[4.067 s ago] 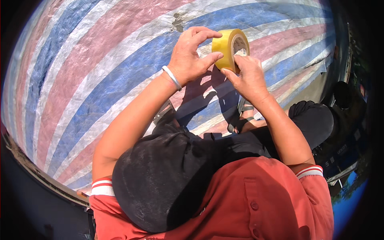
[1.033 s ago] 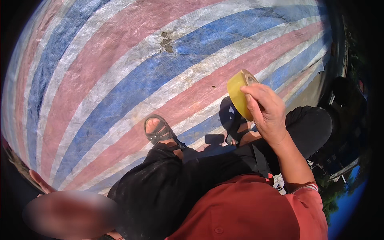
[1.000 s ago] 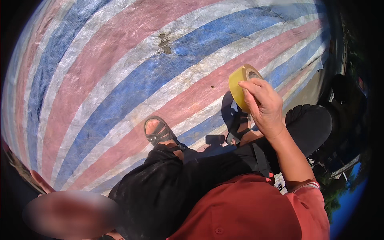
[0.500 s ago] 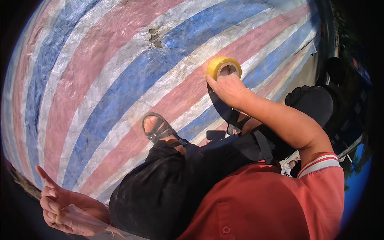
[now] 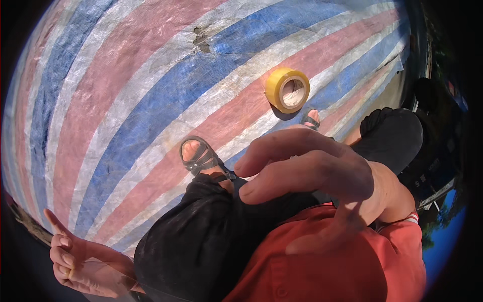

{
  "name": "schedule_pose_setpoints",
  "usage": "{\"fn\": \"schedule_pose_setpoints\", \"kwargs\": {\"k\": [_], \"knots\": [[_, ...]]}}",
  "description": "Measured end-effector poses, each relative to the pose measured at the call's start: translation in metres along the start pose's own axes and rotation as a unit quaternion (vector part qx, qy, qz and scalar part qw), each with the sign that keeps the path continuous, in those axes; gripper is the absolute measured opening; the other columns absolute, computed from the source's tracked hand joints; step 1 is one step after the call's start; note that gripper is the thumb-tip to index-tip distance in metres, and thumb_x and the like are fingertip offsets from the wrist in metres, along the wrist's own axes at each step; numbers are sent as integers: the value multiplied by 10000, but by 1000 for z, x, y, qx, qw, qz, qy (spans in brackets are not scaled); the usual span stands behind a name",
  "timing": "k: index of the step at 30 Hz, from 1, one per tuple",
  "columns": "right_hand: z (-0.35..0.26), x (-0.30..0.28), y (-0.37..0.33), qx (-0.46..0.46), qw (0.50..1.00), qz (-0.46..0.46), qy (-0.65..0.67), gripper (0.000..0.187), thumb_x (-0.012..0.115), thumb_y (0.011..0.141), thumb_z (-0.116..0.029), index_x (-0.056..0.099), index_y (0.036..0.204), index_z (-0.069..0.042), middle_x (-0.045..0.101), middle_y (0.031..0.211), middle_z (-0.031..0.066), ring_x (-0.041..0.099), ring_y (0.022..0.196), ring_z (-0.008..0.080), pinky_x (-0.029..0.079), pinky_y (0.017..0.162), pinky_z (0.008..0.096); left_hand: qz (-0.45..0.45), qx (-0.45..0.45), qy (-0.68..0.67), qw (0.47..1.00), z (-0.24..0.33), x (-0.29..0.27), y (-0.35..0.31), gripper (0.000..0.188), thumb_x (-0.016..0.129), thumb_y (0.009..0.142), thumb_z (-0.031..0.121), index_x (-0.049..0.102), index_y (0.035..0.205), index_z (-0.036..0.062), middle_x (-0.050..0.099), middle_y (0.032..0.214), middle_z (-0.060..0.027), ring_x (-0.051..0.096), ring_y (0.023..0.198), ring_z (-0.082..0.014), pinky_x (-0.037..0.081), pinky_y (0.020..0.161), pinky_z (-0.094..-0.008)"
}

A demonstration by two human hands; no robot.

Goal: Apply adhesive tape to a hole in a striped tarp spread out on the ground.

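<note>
A roll of clear yellowish packing tape (image 5: 275, 88) stands on the striped tarpaulin (image 5: 221, 65), its cardboard core facing me. My right hand (image 5: 332, 176) is raised close in front of my lap and red shirt, apart from the tape. Its fingers are spread and slightly bent, with nothing visible between them. At the lower left, my left hand (image 5: 93, 267) has its index finger stretched out. The other fingers curl against the thumb and pinch a thin piece of clear plastic film (image 5: 103, 274), which hangs toward the lower edge and is partly out of view.
My sandalled left foot (image 5: 198, 155) rests on the tarpaulin, and my other foot (image 5: 312, 118) shows behind my right hand. A dark rounded object (image 5: 395, 133) is beside my right knee area. The tarpaulin has a torn hole (image 5: 201, 40) near its far side.
My right hand has let go of the tape roll and drawn back toward my body, its fingers opening. The roll stays on the tarpaulin. My left hand has hardly moved.
</note>
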State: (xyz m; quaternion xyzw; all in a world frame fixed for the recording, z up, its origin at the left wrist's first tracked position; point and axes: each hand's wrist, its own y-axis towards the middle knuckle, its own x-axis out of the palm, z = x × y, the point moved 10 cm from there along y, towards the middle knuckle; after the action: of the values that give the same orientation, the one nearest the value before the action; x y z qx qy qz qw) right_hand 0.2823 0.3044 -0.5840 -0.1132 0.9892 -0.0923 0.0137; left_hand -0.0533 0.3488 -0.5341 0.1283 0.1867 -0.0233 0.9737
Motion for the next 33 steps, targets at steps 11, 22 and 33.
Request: {"fn": "schedule_pose_setpoints", "kwargs": {"k": [11, 22, 33], "knots": [[-32, -2, -8, -75, 984, 143, 73, 236, 822, 755, -73, 708, 951, -8, 698, 875, 134, 699, 698, 210, 549, 592, 264, -8, -54, 15, 998, -2, 54, 11, 123, 549, 911, 220, 546, 926, 98, 493, 813, -26, 528, 844, -193, 222, 1165, -702], [203, -78, 1, 297, 894, 330, 60, 339, 650, 980, -346, 722, 1127, -49, 697, 965, 36, 564, 620, 36, 451, 519, 170, -146, -299, -22, 943, -187, 218, 7, 197, 633, 934, 175, 615, 903, -19, 650, 808, -61, 583, 742, -128, 482, 701, -294], [253, -126, 26, 221, 886, 336, -231, 326, 717, 909, -353, 757, 978, -37, 728, 800, 82, 672, 753, 180, 512, 728, 310, -100, -247, 242, 933, -220, 256, 27, 220, 645, 895, 253, 655, 918, 34, 705, 836, -165, 676, 827, -367, 518, 765, -451]]}}
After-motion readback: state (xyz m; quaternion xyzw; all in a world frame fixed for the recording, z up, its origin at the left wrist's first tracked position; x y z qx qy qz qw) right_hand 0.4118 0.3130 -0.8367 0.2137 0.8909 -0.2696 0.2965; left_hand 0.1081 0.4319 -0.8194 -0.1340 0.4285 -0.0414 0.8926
